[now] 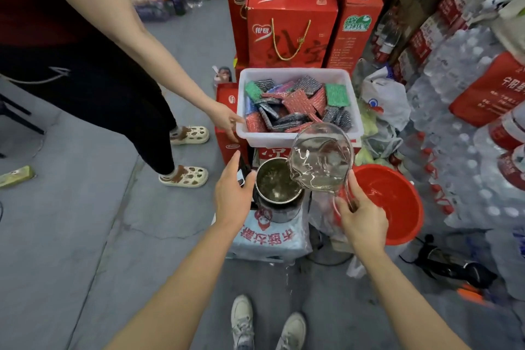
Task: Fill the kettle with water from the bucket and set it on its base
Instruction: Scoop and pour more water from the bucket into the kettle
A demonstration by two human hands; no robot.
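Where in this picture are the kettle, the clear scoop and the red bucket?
kettle [279,179], head view, on the water inside its open mouth
clear scoop [321,160], head view, on its tilted bowl
red bucket [403,224], head view, on its outer wall

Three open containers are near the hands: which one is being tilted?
The clear jug, held by the right hand and tipped over the steel kettle. The kettle and the red bucket stand upright.

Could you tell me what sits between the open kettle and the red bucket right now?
In the head view, the clear jug of water, tilted over the kettle by the right hand, sits before the bucket.
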